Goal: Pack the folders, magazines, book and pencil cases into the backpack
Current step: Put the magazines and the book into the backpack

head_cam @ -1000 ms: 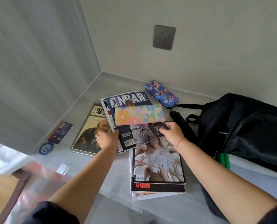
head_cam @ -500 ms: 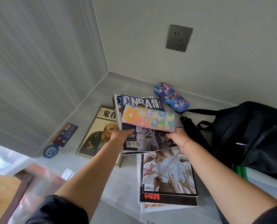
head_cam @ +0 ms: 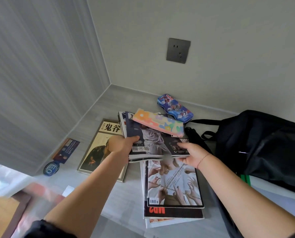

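My left hand [head_cam: 124, 145] and my right hand [head_cam: 192, 154] grip the near corners of a small stack of basketball magazines [head_cam: 153, 141], raised off the desk and tilted. A floral fabric pencil case [head_cam: 158, 123] lies on top of that stack. Under and in front of it lies a second pile of magazines [head_cam: 173, 188]. A tan-covered book [head_cam: 100, 146] lies flat at the left. A blue tin pencil case [head_cam: 175, 107] sits by the back wall. The black backpack [head_cam: 260, 148] lies at the right, with green and white folders [head_cam: 246, 178] showing beneath it.
The grey desk [head_cam: 126, 194] ends in a corner of two walls, with a wall socket [head_cam: 178, 50] above. A blue tag and a card [head_cam: 66, 150] lie along the left wall. A small white slip [head_cam: 68, 190] rests near the front edge.
Both hands have lifted the basketball magazines higher off the desk and tipped them, with the floral pencil case riding on top and sliding toward the far right.
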`<state>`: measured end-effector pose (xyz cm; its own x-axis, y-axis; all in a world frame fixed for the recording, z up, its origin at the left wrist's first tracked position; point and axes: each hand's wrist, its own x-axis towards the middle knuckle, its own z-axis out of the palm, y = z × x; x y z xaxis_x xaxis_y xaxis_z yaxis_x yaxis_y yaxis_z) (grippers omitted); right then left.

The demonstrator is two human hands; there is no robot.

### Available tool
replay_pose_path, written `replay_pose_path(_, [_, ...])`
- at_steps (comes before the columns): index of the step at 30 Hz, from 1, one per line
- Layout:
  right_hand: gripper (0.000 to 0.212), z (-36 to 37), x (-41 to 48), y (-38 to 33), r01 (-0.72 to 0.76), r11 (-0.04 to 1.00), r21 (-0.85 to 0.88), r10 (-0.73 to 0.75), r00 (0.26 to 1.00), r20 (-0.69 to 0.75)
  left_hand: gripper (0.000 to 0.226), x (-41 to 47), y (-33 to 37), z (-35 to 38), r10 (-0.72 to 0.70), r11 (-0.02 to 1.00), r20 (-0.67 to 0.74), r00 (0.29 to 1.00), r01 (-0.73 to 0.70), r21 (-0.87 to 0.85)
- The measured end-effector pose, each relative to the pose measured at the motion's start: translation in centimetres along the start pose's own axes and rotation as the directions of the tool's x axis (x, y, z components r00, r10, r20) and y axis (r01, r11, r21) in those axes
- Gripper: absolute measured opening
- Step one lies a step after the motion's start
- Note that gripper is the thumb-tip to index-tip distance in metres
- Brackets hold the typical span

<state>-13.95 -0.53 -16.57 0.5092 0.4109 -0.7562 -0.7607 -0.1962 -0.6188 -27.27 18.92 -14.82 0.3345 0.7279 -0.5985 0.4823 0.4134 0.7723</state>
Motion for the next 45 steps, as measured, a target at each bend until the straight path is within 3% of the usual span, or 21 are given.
replay_pose_path(5, [0.009, 0.0, -0.8, 1.4, -0.074, 0.996, 0.038, 0.074, 0.997, 0.015, 0.035, -1.7, 0.0, -0.2, 0.187, 0.974, 0.029, 0.982, -0.189, 0.121])
replay_pose_path(9, [0.011, 0.4, -1.6, 1.4, -0.049, 0.999, -0.006, 0.049, 0.996, 0.069, 0.038, -2.5, -0.4, -1.5, 0.223, 0.968, 0.049, 0.974, -0.227, 0.105])
replay_pose_path(15, [0.032, 1.4, -3.4, 1.3, 0.033, 0.978, -0.205, 0.032, 0.951, 0.309, 0.039, -3.6, -2.5, -5.1, 0.368, 0.920, 0.110, 0.923, -0.379, 0.105])
replay_pose_path(19, [0.052, 2.8, -4.3, 1.3, 0.151, 0.979, -0.139, -0.086, 0.917, 0.389, 0.040, -4.4, -2.5, -7.6, 0.427, 0.903, 0.214, 0.879, -0.429, -0.038])
replay_pose_path(21, [0.051, 2.8, -4.7, 0.6, 0.193, 0.980, -0.054, -0.153, 0.897, 0.415, 0.045, -4.7, -2.3, -7.8, 0.423, 0.906, 0.276, 0.863, -0.408, -0.111])
replay_pose_path(23, [0.045, 2.4, -4.9, -0.6, 0.252, 0.968, -0.003, -0.233, 0.898, 0.373, 0.052, -5.0, -2.2, -7.3, 0.407, 0.913, 0.345, 0.846, -0.379, -0.149])
replay_pose_path(26, [0.046, 1.4, -5.0, -1.9, 0.407, 0.909, -0.091, -0.373, 0.890, 0.262, 0.055, -5.2, -2.3, -5.7, 0.389, 0.918, 0.398, 0.831, -0.386, -0.091])
replay_pose_path(30, [0.045, -1.1, -5.7, -1.2, 0.477, 0.863, -0.169, -0.450, 0.876, 0.174, 0.055, -5.8, -3.5, -2.2, 0.330, 0.941, 0.362, 0.872, -0.335, -0.052])
replay_pose_path(35, [0.048, -3.7, -6.4, 0.1, 0.470, 0.875, -0.115, -0.444, 0.875, 0.192, 0.050, -6.1, -4.8, -0.1, 0.322, 0.947, 0.397, 0.859, -0.301, -0.116])
replay_pose_path(41, [0.043, -4.6, -6.3, 0.7, 0.477, 0.852, -0.214, -0.413, 0.865, 0.284, 0.034, -5.7, -3.0, 0.4, 0.304, 0.952, 0.325, 0.895, -0.293, -0.085])
replay_pose_path(45, [0.032, -4.3, -5.8, 1.7, 0.485, 0.827, -0.285, -0.450, 0.874, 0.182, 0.026, -5.7, -2.7, 0.8, 0.375, 0.926, 0.335, 0.864, -0.365, -0.095])
